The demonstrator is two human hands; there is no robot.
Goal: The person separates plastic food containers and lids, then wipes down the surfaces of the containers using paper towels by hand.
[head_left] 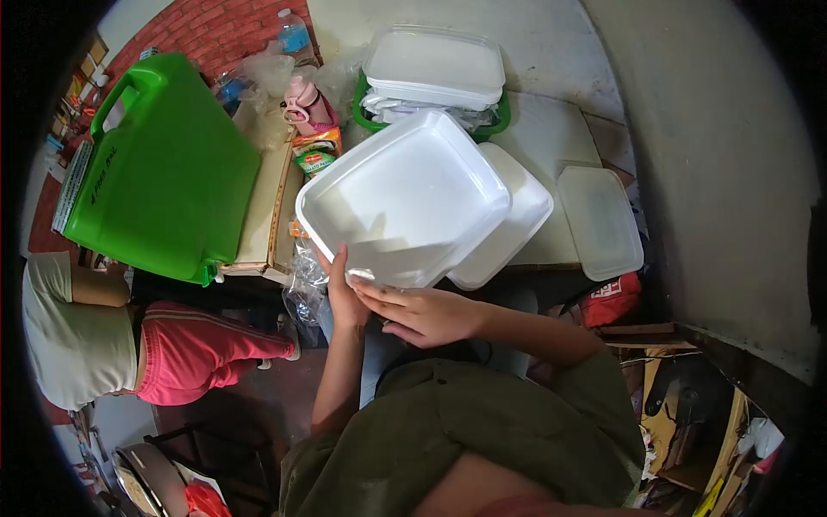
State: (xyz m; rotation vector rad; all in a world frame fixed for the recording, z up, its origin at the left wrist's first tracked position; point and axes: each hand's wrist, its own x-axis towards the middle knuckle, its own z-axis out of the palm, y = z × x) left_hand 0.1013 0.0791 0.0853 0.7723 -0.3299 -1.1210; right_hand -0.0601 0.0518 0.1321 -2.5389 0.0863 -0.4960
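A white rectangular plastic container is tilted up before me, its hollow inside facing me. My left hand grips its near left corner, thumb up along the wall and the other fingers partly hidden behind it. My right hand reaches across to that same corner with fingers close together. At its fingertips is a small white wad, tissue or cloth, I cannot tell which, pressed near the rim. Behind the container, a white lid-like piece lies on the table, partly covered.
Stacked white containers rest over a green basket holding plastic bags. A translucent lid lies at the right table edge. A big green jug, pink bottle and food packets stand left. A person bends over at left.
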